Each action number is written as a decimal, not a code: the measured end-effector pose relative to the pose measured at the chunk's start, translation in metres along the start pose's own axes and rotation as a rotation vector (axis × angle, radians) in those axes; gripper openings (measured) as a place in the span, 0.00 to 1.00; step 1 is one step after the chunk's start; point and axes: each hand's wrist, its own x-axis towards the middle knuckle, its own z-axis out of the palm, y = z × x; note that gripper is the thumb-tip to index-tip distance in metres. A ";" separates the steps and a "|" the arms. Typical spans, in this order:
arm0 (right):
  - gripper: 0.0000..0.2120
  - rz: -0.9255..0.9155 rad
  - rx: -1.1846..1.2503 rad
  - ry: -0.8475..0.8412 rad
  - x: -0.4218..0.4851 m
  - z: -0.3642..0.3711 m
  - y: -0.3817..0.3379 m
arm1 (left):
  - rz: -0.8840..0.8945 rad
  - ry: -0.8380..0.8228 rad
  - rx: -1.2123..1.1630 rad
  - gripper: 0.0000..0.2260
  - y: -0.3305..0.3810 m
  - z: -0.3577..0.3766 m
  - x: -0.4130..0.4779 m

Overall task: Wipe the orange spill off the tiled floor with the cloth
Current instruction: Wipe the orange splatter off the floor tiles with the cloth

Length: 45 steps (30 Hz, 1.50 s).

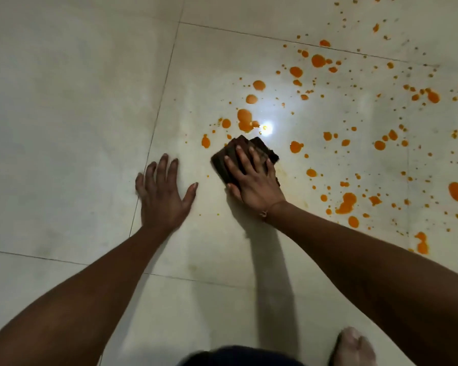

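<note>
The right hand (pixel 251 180) lies flat on the folded dark cloth (pixel 221 165), fingers straight and slightly spread, pressing it to the floor (pixel 64 107) near the picture's centre. At the cloth's 9 o'clock the left hand (pixel 164 199) rests palm-down on tile, fingers splayed. The spill (pixel 245 117) dots the tiles from the cloth's 11 round to 4 o'clock, its nearest drops just beside the cloth.

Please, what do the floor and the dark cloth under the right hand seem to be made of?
Floor: probably glazed ceramic or polished stone tiles, pale and glossy; it mirrors a lamp as a bright spot, and thin joints divide it. Cloth: dark brown, matte, apparently a soft thick fabric folded in layers under the right hand; the fibre cannot be told.
</note>
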 end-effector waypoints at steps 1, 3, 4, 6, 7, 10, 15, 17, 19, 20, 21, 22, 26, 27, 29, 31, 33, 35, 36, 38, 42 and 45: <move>0.32 0.011 -0.004 0.022 0.013 0.003 -0.007 | 0.000 0.029 -0.003 0.30 -0.003 0.002 0.000; 0.32 0.009 -0.003 0.090 0.012 0.012 -0.016 | 0.006 0.069 -0.009 0.28 -0.008 0.006 0.003; 0.32 -0.020 -0.005 0.127 0.002 0.020 -0.018 | 0.005 0.080 -0.027 0.28 -0.009 0.009 0.004; 0.31 -0.108 0.015 0.140 -0.039 0.036 -0.023 | 0.003 0.075 -0.062 0.27 -0.008 0.008 0.007; 0.31 -0.147 0.024 0.108 -0.067 0.043 -0.030 | 0.006 0.066 -0.099 0.26 -0.008 0.006 0.007; 0.31 -0.290 0.014 0.023 -0.106 0.055 -0.047 | 0.031 0.069 -0.174 0.23 -0.021 -0.010 0.010; 0.32 -0.290 -0.041 0.131 0.046 0.021 -0.080 | 0.004 0.147 -0.062 0.22 -0.075 -0.026 0.038; 0.31 -0.126 0.030 0.151 0.037 0.028 -0.088 | -0.021 0.098 -0.069 0.24 -0.083 -0.025 0.050; 0.30 -0.249 0.024 0.141 -0.034 0.049 -0.087 | -0.034 0.098 -0.068 0.25 -0.081 -0.023 0.059; 0.31 -0.340 0.015 0.124 -0.074 0.055 -0.081 | -0.039 0.092 -0.085 0.26 -0.077 -0.023 0.062; 0.31 -0.394 0.014 0.119 -0.088 0.052 -0.066 | -0.049 0.085 -0.108 0.26 -0.070 -0.023 0.065; 0.31 -0.419 0.019 0.117 -0.077 0.047 -0.052 | -0.063 0.086 -0.117 0.26 -0.062 -0.021 0.065; 0.31 -0.129 0.035 0.190 0.101 -0.011 -0.055 | -0.104 0.157 -0.066 0.24 -0.046 -0.010 0.068; 0.31 -0.061 0.037 0.183 0.125 -0.018 -0.066 | -0.095 0.171 -0.049 0.23 -0.047 -0.008 0.067; 0.31 -0.102 0.030 0.199 0.122 -0.002 -0.082 | -0.086 0.200 -0.017 0.22 -0.052 -0.004 0.068; 0.30 -0.295 0.011 0.172 0.053 0.021 -0.076 | -0.090 0.196 -0.003 0.21 -0.053 -0.004 0.070; 0.30 -0.412 0.008 0.132 0.006 0.020 -0.040 | -0.095 0.181 -0.003 0.21 -0.050 -0.005 0.067; 0.30 -0.347 -0.001 0.173 0.051 0.001 -0.011 | -0.101 0.179 0.003 0.21 -0.048 -0.008 0.070; 0.30 -0.248 0.016 0.201 0.094 -0.013 -0.013 | -0.098 0.185 0.010 0.21 -0.049 -0.008 0.071; 0.31 -0.091 0.028 0.201 0.175 -0.040 -0.043 | -0.101 0.194 0.009 0.21 -0.049 -0.008 0.070; 0.31 -0.310 -0.022 0.128 0.146 -0.009 -0.084 | -0.116 0.189 -0.022 0.23 -0.050 -0.006 0.073; 0.31 -0.432 -0.011 0.122 0.078 -0.002 -0.025 | -0.116 0.159 -0.013 0.23 -0.050 -0.009 0.072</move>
